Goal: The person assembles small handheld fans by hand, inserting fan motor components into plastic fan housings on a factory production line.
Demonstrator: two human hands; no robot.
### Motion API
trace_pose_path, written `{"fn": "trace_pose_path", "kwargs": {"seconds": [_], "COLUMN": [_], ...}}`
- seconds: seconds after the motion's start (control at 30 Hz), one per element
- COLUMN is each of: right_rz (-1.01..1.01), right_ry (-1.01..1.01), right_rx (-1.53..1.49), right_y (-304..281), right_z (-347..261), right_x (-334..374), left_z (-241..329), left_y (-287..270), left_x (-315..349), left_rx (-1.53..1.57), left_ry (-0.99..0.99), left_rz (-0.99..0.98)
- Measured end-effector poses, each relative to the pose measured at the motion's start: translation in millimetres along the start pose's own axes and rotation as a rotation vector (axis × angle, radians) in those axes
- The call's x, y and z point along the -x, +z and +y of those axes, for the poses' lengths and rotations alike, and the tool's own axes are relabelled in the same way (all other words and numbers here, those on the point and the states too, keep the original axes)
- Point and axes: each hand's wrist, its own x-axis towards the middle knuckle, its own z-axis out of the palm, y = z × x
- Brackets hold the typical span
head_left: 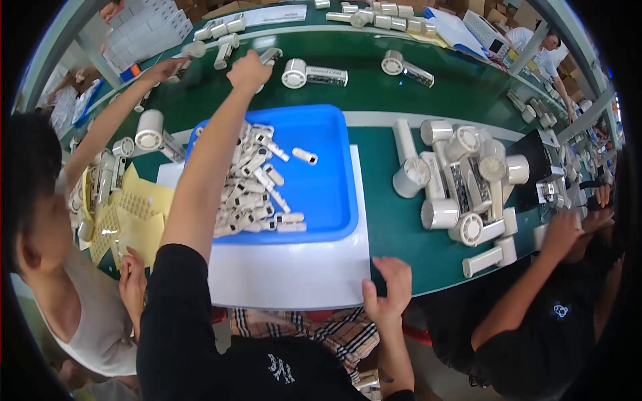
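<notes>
My left arm stretches forward over the blue tray to the green belt. At its end my left hand is closed round a pale handheld fan, mostly covered by the fingers. Small white parts with dark windows lie heaped in the tray's left half, partly behind my forearm; a single part lies apart from them. Over the front right corner of the white sheet, my right hand is held empty, with thumb and fingers apart.
White handheld fans are piled on the right of the bench; two more, a nearer fan and a farther fan, lie on the belt. Co-workers sit on both sides; the left one's arm also reaches to the belt. Yellow sheets lie left.
</notes>
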Motion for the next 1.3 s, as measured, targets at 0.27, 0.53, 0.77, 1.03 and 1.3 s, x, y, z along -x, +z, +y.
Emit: {"fn": "trace_pose_path", "kwargs": {"seconds": [0.27, 0.53, 0.77, 1.03, 1.3], "right_rz": [-0.049, -0.338, -0.461, -0.246, -0.016], "right_ry": [0.098, -0.064, -0.097, -0.045, 0.219], "right_rx": [-0.032, -0.091, 0.291, 0.06, -0.727], "right_y": [-3, 54, 159, 32, -39], "right_z": [-7, -14, 30, 5, -10], "right_x": [-8, -144, -191, -129, -63], "left_z": [29, 40, 45, -25, -33], "left_y": [20, -9, -106, -189, -137], "left_x": [-25, 29, 120, 271, 351], "left_rx": [0.066, -0.029, 0.338, 0.739, 0.85], "left_ry": [0.551, 0.781, 0.789, 0.722, 0.758], "left_rz": [0.057, 0.04, -0.052, -0.326, -0.605]}}
